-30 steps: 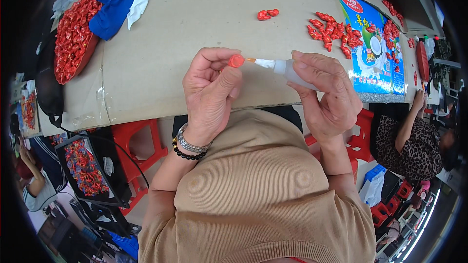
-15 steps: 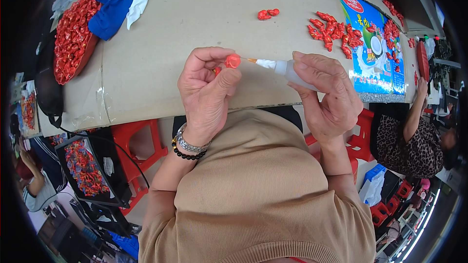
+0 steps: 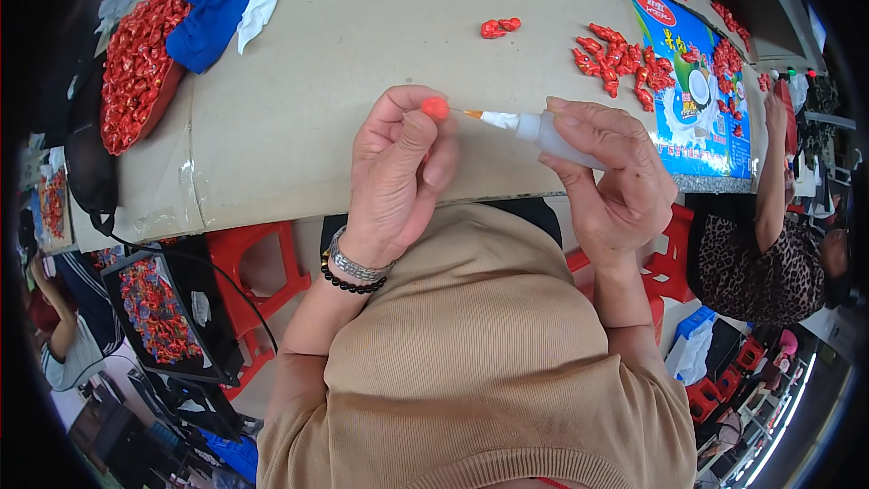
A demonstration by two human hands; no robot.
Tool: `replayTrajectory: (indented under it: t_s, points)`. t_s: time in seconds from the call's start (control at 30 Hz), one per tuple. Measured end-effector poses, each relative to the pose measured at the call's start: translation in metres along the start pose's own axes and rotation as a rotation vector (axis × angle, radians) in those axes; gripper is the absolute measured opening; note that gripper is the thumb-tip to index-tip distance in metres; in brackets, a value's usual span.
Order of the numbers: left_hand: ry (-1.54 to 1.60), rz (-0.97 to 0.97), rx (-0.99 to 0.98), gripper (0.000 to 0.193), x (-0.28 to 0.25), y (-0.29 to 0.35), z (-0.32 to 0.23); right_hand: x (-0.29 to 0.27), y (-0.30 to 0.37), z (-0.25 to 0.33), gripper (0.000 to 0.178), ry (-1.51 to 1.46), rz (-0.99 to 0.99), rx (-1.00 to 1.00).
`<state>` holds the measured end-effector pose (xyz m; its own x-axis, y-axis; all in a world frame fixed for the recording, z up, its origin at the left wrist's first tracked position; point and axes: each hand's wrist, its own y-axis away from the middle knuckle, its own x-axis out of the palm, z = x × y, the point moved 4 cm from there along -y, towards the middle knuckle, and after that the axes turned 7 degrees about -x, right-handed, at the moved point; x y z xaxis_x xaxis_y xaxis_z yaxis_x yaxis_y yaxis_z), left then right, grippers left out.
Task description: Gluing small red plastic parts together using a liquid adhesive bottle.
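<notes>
Pinched between thumb and forefinger of my left hand (image 3: 394,163) is a small red plastic figure piece (image 3: 435,108), its rounded end facing up. More red shows behind the fingers, mostly hidden. My right hand (image 3: 620,167) grips a translucent squeeze bottle (image 3: 554,139) lying almost level. White wrapping (image 3: 500,119) covers the bottle's neck, and an orange needle tip (image 3: 473,114) points left at the red piece. The thin needle ends at or very near the piece; whether it touches I cannot tell. Both hands are above the table's near edge.
A red basin (image 3: 161,109) heaped with red pieces stands at the left, with a blue cloth (image 3: 208,23) over its edge. Red figures (image 3: 615,59) lie at the right beside a blue printed sheet (image 3: 674,149). Another person (image 3: 756,267) sits at far right.
My left hand has turned and moved slightly right, so the red piece shows a rounder side and its lower part is more hidden. The bottle has shifted slightly right with my right hand.
</notes>
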<state>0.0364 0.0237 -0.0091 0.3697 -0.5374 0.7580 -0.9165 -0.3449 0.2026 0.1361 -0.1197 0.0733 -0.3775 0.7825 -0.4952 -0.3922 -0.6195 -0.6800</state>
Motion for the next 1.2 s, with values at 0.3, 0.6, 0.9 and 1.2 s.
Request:
replayTrajectory:
  t_s: [0.3, 0.6, 0.9, 1.2]
  points:
    - [-0.027, 0.018, -0.027, 0.030, 0.002, 0.000, 0.001, 0.004, -0.002, 0.001, 0.030, 0.049, 0.038, -0.050]
    - [-0.048, 0.030, -0.003, 0.030, 0.002, 0.001, 0.002, 0.005, -0.001, 0.000, 0.030, 0.080, 0.046, -0.076]
    - [-0.041, -0.015, -0.028, 0.032, 0.002, 0.001, 0.002, 0.003, -0.003, 0.003, 0.030, 0.069, 0.036, -0.054]
    - [-0.031, -0.005, -0.043, 0.043, 0.004, 0.002, 0.002, 0.009, 0.004, -0.012, 0.030, -0.113, 0.017, 0.048]
